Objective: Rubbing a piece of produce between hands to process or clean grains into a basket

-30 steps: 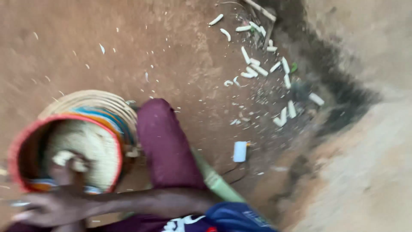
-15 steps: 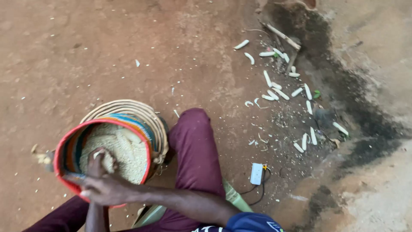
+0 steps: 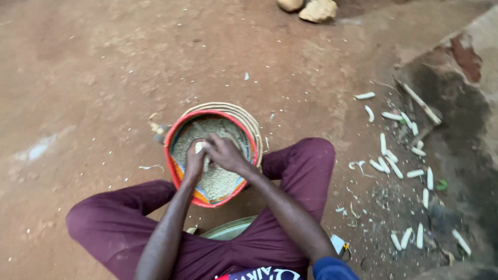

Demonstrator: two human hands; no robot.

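A round woven basket with a red rim and striped inside sits on the dirt between my knees. It is partly filled with pale loose kernels. My left hand and my right hand meet over the basket's middle. Both are closed around a pale maize cob, whose end shows between them. A second, plain woven basket lies under the first one, its rim showing at the back right.
Several bare white cobs are strewn on the ground to the right, near a dark damp patch and a stick. Two stones lie at the top. A pale green dish rim shows under my legs.
The view has swung so the basket now lies centred instead of at the lower left. Both hands have come together on the cob above the kernels.
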